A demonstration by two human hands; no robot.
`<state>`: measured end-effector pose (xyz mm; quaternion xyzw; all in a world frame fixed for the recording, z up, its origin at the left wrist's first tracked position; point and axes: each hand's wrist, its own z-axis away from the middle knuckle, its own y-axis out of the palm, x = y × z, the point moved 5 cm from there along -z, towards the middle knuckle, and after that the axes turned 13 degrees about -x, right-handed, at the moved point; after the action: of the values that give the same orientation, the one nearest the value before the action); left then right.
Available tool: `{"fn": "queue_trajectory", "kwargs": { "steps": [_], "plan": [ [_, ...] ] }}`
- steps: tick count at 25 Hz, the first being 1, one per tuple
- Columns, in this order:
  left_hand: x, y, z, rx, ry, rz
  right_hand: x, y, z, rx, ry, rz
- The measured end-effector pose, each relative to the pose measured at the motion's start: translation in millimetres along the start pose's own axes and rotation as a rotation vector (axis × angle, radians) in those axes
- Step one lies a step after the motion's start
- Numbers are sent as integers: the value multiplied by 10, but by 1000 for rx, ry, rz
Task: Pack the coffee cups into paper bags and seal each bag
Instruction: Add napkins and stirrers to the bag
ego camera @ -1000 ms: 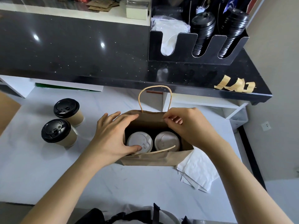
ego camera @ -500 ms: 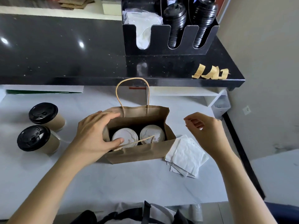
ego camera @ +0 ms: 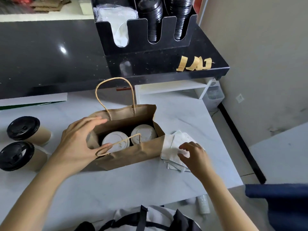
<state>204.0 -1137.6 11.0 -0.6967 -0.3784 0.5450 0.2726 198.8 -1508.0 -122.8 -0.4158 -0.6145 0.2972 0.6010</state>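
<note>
My left hand (ego camera: 78, 142), left of centre in the frame, is wrapped around the left end of the paper bag (ego camera: 133, 152), fingers over the far wall and thumb hooked over the near rim by the fallen near handle. I hold it there, I judge, so the bag stands steady with its mouth spread. Inside, side by side, sit two white-lidded cups (ego camera: 130, 140), filling the bag's width. The far handle (ego camera: 115, 95) stands up in a loop above the back wall.

My right hand (ego camera: 193, 155), lower right of centre, hovers open with fingers curled just over a stack of white napkins (ego camera: 171, 147) lying on the tabletop (ego camera: 191, 117), touching the bag's right end. It grips nothing; it looks set to pinch up a napkin, probably to go in with the cups before the top gets closed.

At the far left edge, two black-lidded cups (ego camera: 21, 142) wait on the tabletop, well apart from the bag, likely for another bag. In the upper right, strips of tan tape (ego camera: 194, 63) hang off the black counter edge, handy for sealing. This bag is loaded but not sealed.
</note>
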Motion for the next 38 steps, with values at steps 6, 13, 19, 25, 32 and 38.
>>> {"fn": "queue_trajectory", "kwargs": {
  "steps": [6,13,19,25,32,38],
  "plan": [
    [-5,3,5,2,7,4,39,217,175,4,-158,93],
    [-40,-19,21,-3,18,-3,-7,88,99,-143,-165,-42],
    [-9,-10,26,-8,21,-15,-89,-44,-16,-148,83,-183],
    [4,3,20,-12,34,-29,-108,70,70,177,48,-89],
    [5,-8,11,-21,40,-17,-154,-9,-3,167,71,-124],
    [6,-21,31,-24,23,-32,-80,-261,-157,-81,258,-339]
  ]
}}
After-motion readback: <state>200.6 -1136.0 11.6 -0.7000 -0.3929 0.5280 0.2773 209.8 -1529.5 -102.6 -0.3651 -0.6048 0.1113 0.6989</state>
